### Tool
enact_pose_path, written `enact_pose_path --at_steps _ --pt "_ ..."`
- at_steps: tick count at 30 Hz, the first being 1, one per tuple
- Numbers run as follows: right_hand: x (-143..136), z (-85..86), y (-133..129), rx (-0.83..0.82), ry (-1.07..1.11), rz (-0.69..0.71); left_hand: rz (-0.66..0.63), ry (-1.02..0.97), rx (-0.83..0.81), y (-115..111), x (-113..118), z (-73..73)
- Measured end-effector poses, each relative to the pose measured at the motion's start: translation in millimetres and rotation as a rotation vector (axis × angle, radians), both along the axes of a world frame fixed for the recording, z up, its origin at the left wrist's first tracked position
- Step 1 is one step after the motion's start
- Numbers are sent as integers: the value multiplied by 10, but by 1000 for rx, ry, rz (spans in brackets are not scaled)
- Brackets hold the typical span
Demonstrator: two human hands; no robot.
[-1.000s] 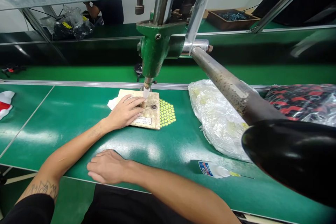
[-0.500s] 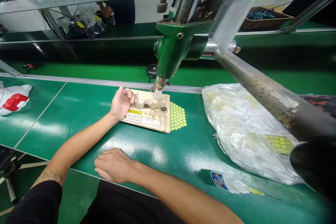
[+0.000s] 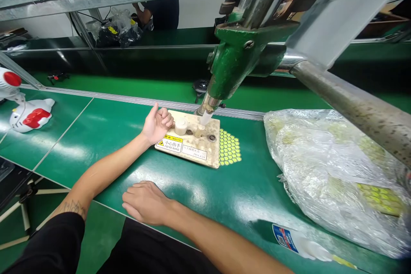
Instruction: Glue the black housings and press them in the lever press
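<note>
My left hand (image 3: 157,125) is turned palm up at the left edge of a worn pale fixture board (image 3: 210,147). Its fingers curl loosely with nothing in them, and the thumb stands apart. Beside the fingertips is a round white knob (image 3: 180,126) on the board; whether they touch it I cannot tell. A green hand press (image 3: 233,62) points its white tip (image 3: 205,117) down at a small post on the board. My right hand (image 3: 146,202) rests near the table's front edge, back up, fingers folded under; anything inside is hidden.
Round yellow-green pieces (image 3: 229,147) lie in a sheet by the board's right edge. Clear plastic wrap (image 3: 321,180) covers more such pieces. A white needle-tipped bottle (image 3: 302,243) lies at front right. A red-and-white cartoon figure (image 3: 32,114) stands left. A person (image 3: 165,13) is behind.
The camera has turned left, so everything sits further right in view. My left fingers are curled a little more. My right hand stays at the table's front edge.
</note>
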State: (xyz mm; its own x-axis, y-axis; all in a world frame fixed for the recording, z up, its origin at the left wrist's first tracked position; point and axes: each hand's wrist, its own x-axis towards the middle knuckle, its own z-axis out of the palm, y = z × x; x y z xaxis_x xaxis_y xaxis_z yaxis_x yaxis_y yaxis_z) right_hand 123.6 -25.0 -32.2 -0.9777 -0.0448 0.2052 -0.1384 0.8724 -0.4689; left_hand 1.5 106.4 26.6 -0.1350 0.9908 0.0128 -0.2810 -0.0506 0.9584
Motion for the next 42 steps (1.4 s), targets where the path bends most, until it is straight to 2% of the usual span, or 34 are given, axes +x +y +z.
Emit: enact_pose_path --at_steps 5,11,16,26,29,33,35,37,39,42 --pt "1 -41 -4 -15 45 -21 -5 -251 -85 -13 33 54" --pt "-9 -72 -12 -8 60 -24 -18 -482 -96 -41 54 68" --pt "-9 -68 -11 -2 55 -23 1 -519 -145 -50 61 77" --pt "-5 -17 -3 12 12 -17 -1 -474 -105 -35 55 50" --pt "-10 -31 -6 7 10 -13 -17 -403 -34 -126 117 179" --pt "-12 -59 4 -63 37 -19 -139 -366 97 -437 301 571" --pt "22 9 19 -223 103 -54 -197 -351 123 -599 396 765" --pt "106 186 51 -483 265 -151 -224 -333 132 -715 461 899" --pt "239 459 111 -730 515 -314 -220 -321 152 -781 488 970" --pt "457 925 251 -809 840 -482 -187 -311 220 -827 484 1000"
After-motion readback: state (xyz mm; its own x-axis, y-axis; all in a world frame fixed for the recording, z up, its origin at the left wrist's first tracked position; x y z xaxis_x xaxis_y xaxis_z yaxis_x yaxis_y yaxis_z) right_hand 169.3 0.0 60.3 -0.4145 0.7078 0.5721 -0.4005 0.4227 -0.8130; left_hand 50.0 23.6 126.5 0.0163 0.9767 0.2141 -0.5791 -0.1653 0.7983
